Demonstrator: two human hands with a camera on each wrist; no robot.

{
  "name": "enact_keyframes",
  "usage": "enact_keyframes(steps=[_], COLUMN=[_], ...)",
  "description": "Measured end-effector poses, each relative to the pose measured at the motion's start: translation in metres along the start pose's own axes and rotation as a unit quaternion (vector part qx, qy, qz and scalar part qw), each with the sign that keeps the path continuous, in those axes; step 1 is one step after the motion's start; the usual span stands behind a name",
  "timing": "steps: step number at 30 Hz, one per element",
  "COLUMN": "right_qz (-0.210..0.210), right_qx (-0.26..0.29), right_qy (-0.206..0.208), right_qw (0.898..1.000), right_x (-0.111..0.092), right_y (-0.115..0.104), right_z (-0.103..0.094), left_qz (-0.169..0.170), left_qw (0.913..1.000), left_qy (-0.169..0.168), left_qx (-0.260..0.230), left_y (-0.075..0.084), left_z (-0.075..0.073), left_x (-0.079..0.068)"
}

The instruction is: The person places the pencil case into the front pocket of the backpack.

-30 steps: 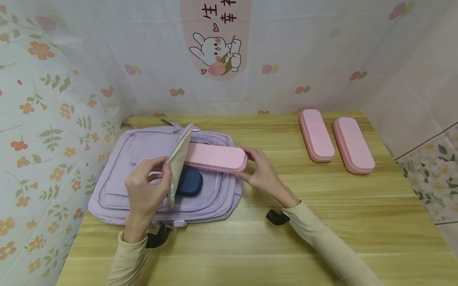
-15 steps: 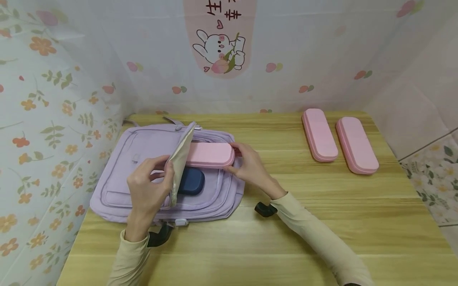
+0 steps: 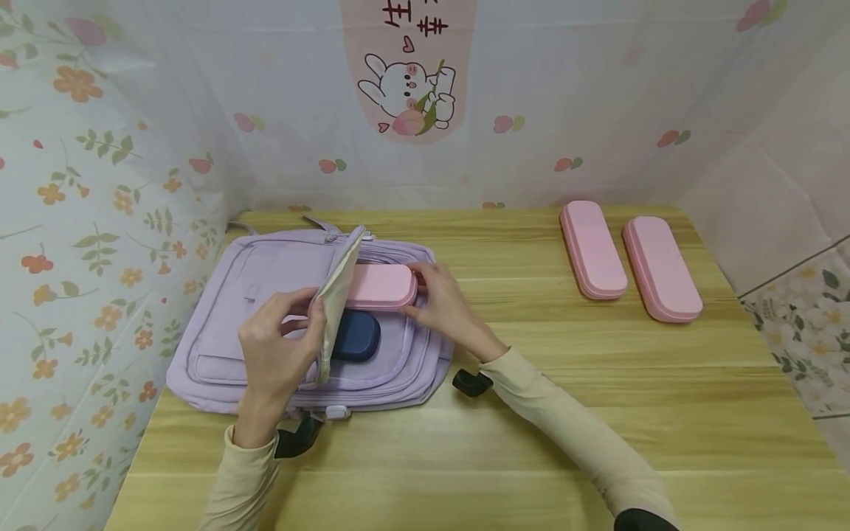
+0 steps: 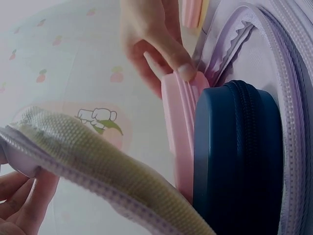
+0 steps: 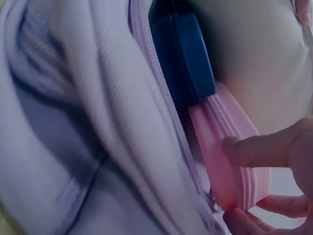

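Observation:
A lilac backpack (image 3: 219, 317) lies flat on the table with its front pocket unzipped. My left hand (image 3: 279, 343) pinches the edge of the pocket flap (image 3: 337, 291) and holds it raised, its pale lining showing. The right hand (image 3: 441, 302) grips the near end of a pink pencil case (image 3: 383, 284), whose far part is hidden under the flap. Beside it in the pocket sits a dark blue zipped case (image 3: 357, 335), also partly covered. In the left wrist view the pink case (image 4: 177, 127) stands right against the blue case (image 4: 234, 156).
Two more pink cases, one (image 3: 593, 251) left of the other (image 3: 662, 269), lie at the table's back right. A printed cloth (image 3: 531, 88) hangs behind the wooden table (image 3: 531, 457), and a floral one (image 3: 99, 243) hangs at left.
My right hand has moved left, sliding the pink pencil case deeper under the flap, so less of it shows. The left hand still holds the flap up.

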State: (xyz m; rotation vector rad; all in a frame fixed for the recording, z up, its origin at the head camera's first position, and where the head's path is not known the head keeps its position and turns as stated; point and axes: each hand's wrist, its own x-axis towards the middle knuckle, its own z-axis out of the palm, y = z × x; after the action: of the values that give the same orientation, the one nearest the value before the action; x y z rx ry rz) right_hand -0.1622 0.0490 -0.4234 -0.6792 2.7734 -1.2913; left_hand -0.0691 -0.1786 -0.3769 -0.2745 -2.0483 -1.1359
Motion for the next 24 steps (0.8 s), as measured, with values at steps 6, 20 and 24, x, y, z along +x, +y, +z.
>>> enact_keyframes(steps=[6,20,24], right_qz=[0.005,-0.035,-0.033], right_qx=[-0.004,-0.004,-0.001], right_qy=[-0.004,-0.029,-0.043], right_qw=[1.000,0.999,0.999], right_x=[0.004,0.007,0.011], right_y=[-0.006,-0.015,-0.017], right_z=[0.005,0.022,0.022], left_qz=[0.009,0.017,0.010], left_qw=[0.9999,0.9997,0.9999], left_qy=[-0.005,0.001,-0.005], left_qx=[0.001,0.019,0.009], left_y=[0.001,0.003,0.005], left_z=[0.002,0.007,0.009], left_x=[0.002,-0.004,-0.003])
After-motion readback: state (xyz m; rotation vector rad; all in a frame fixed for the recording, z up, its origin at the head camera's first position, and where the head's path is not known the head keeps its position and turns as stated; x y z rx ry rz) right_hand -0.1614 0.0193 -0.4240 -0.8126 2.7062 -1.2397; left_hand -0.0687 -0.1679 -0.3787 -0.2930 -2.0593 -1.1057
